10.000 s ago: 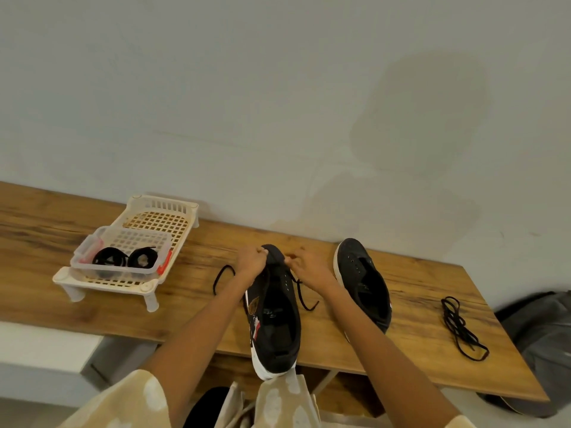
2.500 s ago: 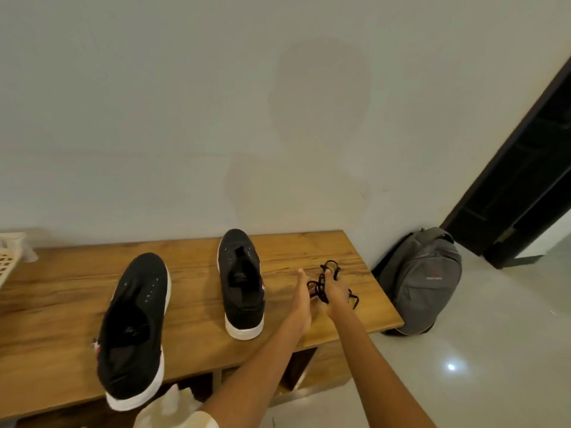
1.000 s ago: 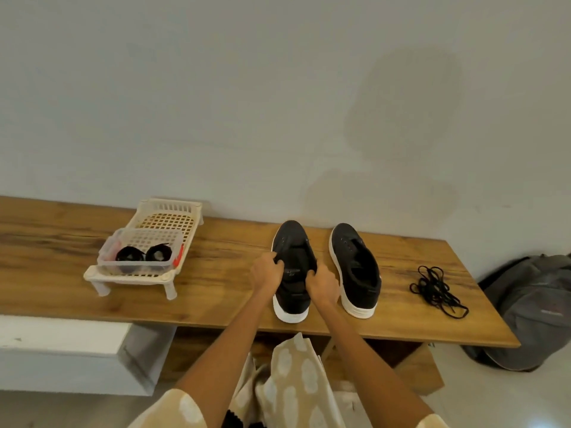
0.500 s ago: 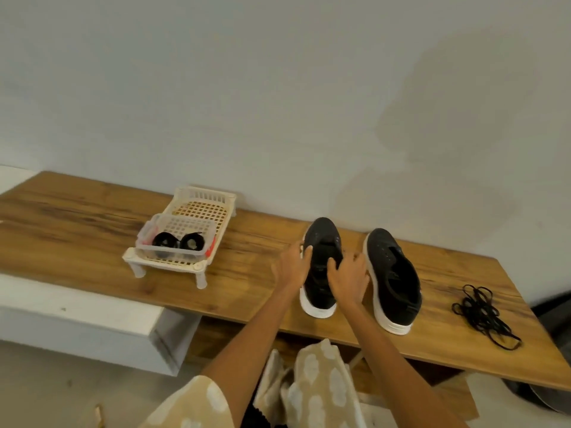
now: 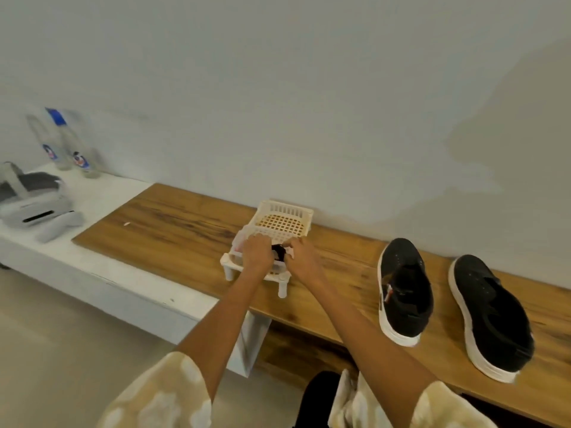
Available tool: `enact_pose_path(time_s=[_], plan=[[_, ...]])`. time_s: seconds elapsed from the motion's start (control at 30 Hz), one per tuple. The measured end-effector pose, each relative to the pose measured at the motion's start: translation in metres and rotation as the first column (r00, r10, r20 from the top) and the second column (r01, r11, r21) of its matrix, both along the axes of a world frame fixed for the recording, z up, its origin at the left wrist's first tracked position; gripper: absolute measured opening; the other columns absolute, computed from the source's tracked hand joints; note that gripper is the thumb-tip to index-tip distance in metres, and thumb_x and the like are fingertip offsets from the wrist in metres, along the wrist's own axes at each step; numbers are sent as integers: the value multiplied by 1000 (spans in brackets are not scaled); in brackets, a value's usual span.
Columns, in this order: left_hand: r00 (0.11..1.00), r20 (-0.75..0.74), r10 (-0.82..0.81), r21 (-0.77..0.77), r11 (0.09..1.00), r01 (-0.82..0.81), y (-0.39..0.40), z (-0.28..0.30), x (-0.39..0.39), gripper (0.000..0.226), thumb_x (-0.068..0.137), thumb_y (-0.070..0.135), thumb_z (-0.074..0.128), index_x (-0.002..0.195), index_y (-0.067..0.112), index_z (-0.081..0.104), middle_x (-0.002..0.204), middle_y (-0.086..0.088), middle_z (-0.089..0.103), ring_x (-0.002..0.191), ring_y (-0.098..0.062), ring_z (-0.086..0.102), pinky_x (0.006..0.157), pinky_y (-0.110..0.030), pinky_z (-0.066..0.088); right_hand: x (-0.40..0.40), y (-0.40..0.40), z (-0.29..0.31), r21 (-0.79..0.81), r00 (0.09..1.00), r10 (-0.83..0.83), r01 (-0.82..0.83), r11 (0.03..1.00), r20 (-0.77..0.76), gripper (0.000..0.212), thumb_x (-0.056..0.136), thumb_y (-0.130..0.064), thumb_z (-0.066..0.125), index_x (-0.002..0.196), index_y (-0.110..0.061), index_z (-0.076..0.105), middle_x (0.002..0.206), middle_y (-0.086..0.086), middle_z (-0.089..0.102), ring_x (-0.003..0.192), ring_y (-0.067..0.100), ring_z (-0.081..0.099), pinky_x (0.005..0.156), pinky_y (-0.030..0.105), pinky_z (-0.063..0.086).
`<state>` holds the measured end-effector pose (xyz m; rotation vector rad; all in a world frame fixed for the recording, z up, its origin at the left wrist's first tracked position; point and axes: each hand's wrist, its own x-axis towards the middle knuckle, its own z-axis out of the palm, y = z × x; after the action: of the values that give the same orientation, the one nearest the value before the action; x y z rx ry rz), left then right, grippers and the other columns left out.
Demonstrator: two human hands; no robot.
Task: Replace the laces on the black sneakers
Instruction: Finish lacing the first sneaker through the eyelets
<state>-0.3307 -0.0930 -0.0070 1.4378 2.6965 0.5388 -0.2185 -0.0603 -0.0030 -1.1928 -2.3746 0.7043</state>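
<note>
Two black sneakers with white soles stand side by side on the wooden bench, the left sneaker and the right sneaker, both without laces. To their left a cream plastic basket holds a small clear box with a black lace roll inside. My left hand grips the box's left side with curled fingers. My right hand grips its right end. The hands hide most of the box.
A white ledge continues the bench to the left, carrying two clear bottles against the wall and a grey headset with controllers. The wall runs right behind the bench. Patterned fabric lies over my lap at the bottom.
Both hands let go of the left sneaker and moved left to the clear box in the basket. The view swung left, so the loose old laces are out of frame.
</note>
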Motion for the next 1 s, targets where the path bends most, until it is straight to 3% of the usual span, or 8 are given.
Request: enact_pose_path(time_s=[0.23,0.37,0.5,0.57,0.7,0.8,0.9,1.0], plan=[[972,-198,-128,-283,957,68,27,-7,-9,15,94,21,49,99,18,63,102,-1,68,98,-20,60,100,-33,35,4,17,-24,-96,984,-92,78,992,-152,21,91,-6,50,106,-14,62,123,3,55,110,15,53,78,19,46],[975,-192,-114,-206,976,74,35,-4,-13,14,92,24,50,88,22,64,92,2,70,86,-17,61,97,-33,35,24,20,-20,-73,969,-75,60,996,-234,23,91,-5,51,105,-16,65,115,1,58,103,10,53,72,9,39],[997,2,-77,40,996,77,30,15,-4,22,92,29,52,102,24,71,98,2,72,91,-18,63,97,-36,37,48,19,-1,-99,909,-125,93,991,-398,25,91,-6,51,108,-20,63,109,-4,59,100,9,55,75,11,42],[982,152,-111,203,976,79,24,35,6,23,90,29,59,106,20,72,103,1,71,93,-18,64,85,-32,47,64,19,15,-103,880,-140,104,989,-454,25,91,-7,53,111,-20,60,109,-5,56,99,9,55,72,8,42],[909,333,-251,407,908,101,19,85,42,22,84,25,68,102,13,73,101,0,72,91,-13,64,74,-20,45,94,22,50,-148,858,-122,55,988,-499,36,91,-18,60,126,-18,51,117,-9,44,108,11,53,80,14,46],[823,420,-383,425,884,195,20,117,83,19,83,19,71,98,9,74,93,-5,73,79,-14,66,68,-15,48,118,23,73,-239,878,-65,-58,969,-475,54,89,-31,63,137,-19,42,123,-10,43,111,11,52,92,24,49],[765,459,-453,388,876,286,23,129,129,17,84,18,70,96,7,74,88,-8,73,66,-19,68,60,-16,53,157,21,82,-230,878,-82,-33,973,-472,31,91,-23,61,120,-15,55,109,-1,61,97,16,61,81,18,51],[691,561,-457,435,872,224,33,129,170,17,88,18,66,96,3,71,91,-12,72,62,-18,68,58,-24,58,205,23,82,-296,800,-290,147,944,-525,15,93,-12,56,107,-12,59,98,5,64,86,19,63,69,16,53]])
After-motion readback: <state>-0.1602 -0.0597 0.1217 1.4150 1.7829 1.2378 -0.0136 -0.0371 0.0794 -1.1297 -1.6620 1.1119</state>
